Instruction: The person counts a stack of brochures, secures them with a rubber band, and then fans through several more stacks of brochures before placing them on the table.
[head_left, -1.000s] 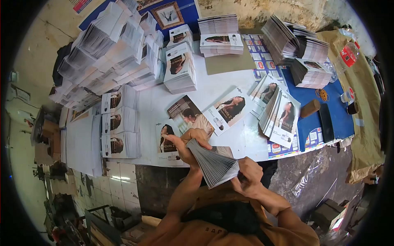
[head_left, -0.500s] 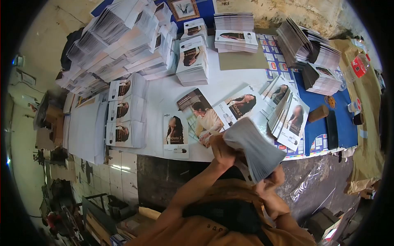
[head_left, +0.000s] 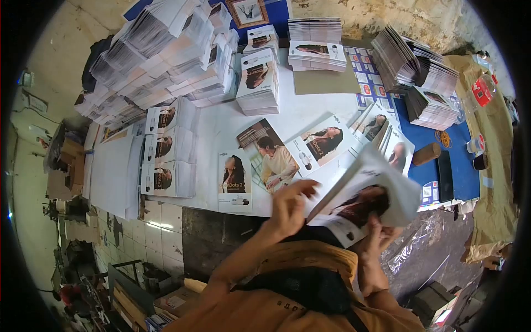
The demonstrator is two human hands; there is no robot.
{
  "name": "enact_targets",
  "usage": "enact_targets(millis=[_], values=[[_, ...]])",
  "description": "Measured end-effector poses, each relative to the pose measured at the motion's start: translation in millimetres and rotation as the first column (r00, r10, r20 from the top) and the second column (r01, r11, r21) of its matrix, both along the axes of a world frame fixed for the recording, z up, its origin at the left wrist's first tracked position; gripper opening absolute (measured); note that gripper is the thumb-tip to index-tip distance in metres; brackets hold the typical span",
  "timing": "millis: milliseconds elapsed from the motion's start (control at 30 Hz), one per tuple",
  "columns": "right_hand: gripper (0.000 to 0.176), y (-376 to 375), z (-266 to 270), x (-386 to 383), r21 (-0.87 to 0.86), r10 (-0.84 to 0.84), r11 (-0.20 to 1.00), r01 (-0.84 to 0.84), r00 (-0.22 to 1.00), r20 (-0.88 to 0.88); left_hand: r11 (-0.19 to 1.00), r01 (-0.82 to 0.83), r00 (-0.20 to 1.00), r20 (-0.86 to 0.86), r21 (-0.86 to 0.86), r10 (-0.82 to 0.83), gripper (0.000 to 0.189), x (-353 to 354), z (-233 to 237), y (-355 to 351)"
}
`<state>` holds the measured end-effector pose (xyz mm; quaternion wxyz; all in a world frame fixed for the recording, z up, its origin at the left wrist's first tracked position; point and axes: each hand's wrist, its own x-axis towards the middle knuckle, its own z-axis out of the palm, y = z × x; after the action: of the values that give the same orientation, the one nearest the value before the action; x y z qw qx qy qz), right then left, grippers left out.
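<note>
A bundle of printed booklets (head_left: 362, 205), its cover picture facing up, is tilted over the table's front edge. My right hand (head_left: 379, 235) grips its lower right part, thumb on the cover. Just left of the bundle, my left hand (head_left: 289, 210) is raised with its fingers apart and nothing in it. Beyond my left hand lie a booklet with a long-haired figure (head_left: 235, 180), an opened-out dark and light booklet (head_left: 271, 157) and another booklet (head_left: 323, 143). More fanned booklets (head_left: 401, 149) lie partly behind the bundle.
Tall paper piles (head_left: 160, 61) fill the back left, with three booklet stacks (head_left: 170, 146) before them. Other stacks (head_left: 258, 83) stand at the back. On the right are a brown cylinder (head_left: 427, 154), a black case (head_left: 444, 176), rubber bands (head_left: 443, 138) and a bottle (head_left: 482, 91).
My left hand has let go of the bundle and moved left, its fingers spreading. The bundle has turned from showing its page edges to showing its cover, still in my right hand.
</note>
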<state>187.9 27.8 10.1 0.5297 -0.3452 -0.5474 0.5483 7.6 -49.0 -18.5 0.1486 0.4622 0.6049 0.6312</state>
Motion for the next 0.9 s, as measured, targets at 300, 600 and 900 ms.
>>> enact_targets(millis=[300,600,900], values=[[0.025,43,-19,24,0.053,-0.085,0.994,0.097,0.977,-0.193,0.456,-0.723,0.689,-0.501,-0.519,0.524,0.087,-115,-51,-57],[0.023,38,-11,1,-0.005,-0.115,0.993,0.116,0.979,-0.165,0.788,-0.236,0.96,-0.01,-0.569,0.28,0.089,-52,-23,30],[0.017,45,-39,-27,0.089,0.306,0.949,-0.302,0.951,-0.04,0.951,0.296,0.888,0.341,0.092,-0.31,0.083,2,25,48]])
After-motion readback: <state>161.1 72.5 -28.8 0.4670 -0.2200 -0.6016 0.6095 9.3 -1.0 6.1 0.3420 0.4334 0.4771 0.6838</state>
